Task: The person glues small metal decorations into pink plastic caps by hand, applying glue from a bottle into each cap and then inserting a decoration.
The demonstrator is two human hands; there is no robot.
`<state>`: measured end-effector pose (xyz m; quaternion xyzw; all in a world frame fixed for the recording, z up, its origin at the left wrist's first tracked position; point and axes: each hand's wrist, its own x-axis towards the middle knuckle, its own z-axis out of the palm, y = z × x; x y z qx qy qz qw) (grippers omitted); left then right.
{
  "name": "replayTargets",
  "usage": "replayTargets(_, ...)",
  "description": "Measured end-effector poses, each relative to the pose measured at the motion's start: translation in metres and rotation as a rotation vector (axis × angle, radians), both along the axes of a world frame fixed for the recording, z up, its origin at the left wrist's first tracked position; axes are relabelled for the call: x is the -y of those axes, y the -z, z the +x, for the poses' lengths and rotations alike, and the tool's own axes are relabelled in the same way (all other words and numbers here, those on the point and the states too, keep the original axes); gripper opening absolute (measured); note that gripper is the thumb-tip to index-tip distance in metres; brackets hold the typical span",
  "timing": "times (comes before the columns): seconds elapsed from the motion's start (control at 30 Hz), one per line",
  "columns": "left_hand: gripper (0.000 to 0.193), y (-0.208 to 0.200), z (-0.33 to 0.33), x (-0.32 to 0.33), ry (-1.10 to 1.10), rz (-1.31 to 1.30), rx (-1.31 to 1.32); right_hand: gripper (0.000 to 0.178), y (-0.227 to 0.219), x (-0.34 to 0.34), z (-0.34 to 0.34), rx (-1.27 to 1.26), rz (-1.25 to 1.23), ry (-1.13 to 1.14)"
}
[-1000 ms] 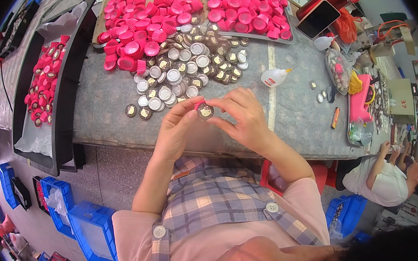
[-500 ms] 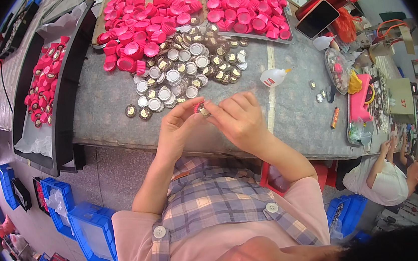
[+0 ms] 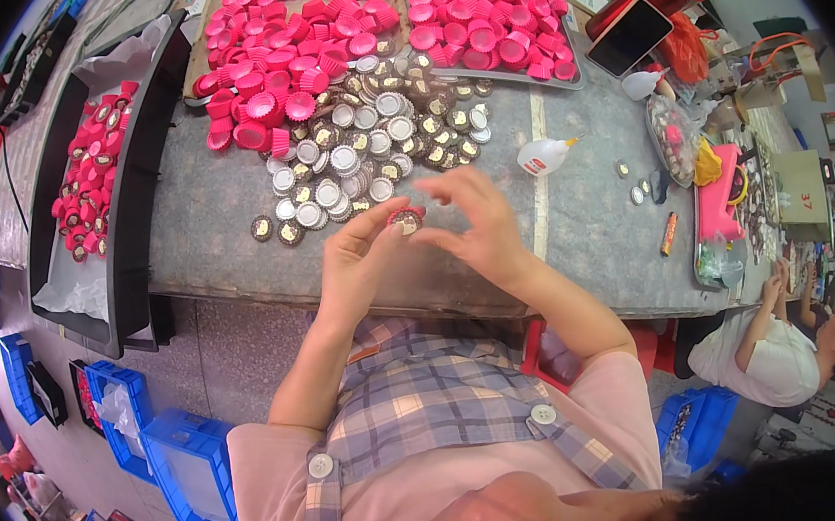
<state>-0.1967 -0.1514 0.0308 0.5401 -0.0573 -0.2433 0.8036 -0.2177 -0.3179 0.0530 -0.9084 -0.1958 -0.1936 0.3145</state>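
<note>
Between thumb and fingers, my left hand (image 3: pixel 357 261) pinches a small pink fluted cup (image 3: pixel 406 220) with a brown and cream disc seated in its mouth. My right hand (image 3: pixel 479 224) is just to its right, thumb and fingers spread apart and slightly blurred, holding nothing. Beyond my hands lies a pile of brown and silver bottle-cap-like discs (image 3: pixel 366 145), some face up, some face down. Loose pink fluted cups (image 3: pixel 267 104) spill over the pile's far left edge.
Two trays (image 3: pixel 576 74) heaped with pink cups stand at the back. A black bin (image 3: pixel 122 219) of filled cups is at left. On the right are a white squeeze bottle (image 3: pixel 543 156), a phone (image 3: pixel 629 36) and a pink tape dispenser (image 3: pixel 723 193). Another person (image 3: pixel 758 353) sits at far right.
My right hand has let go of the cup and opened away from it, up and to the right. My left hand keeps hold, and the disc's face now shows.
</note>
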Motion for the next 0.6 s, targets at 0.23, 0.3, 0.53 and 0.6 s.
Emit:
replayTargets(0.23,0.027,0.000,-0.003,0.002,0.089,0.020,0.033,0.032,0.000,0.003,-0.001,-0.870,0.800,-0.078)
replayTargets(0.3,0.027,0.001,-0.004,0.003,0.086,0.012,-0.018,0.031,0.001,0.002,-0.003,-0.849,0.752,-0.051)
replayTargets(0.53,0.028,0.007,0.002,0.001,0.125,-0.070,-0.168,0.033,0.009,0.006,-0.002,-1.002,1.024,-0.210)
replayTargets(0.6,0.029,0.008,0.002,0.002,0.133,-0.081,-0.182,0.034,0.011,0.006,-0.003,-1.000,0.999,-0.205)
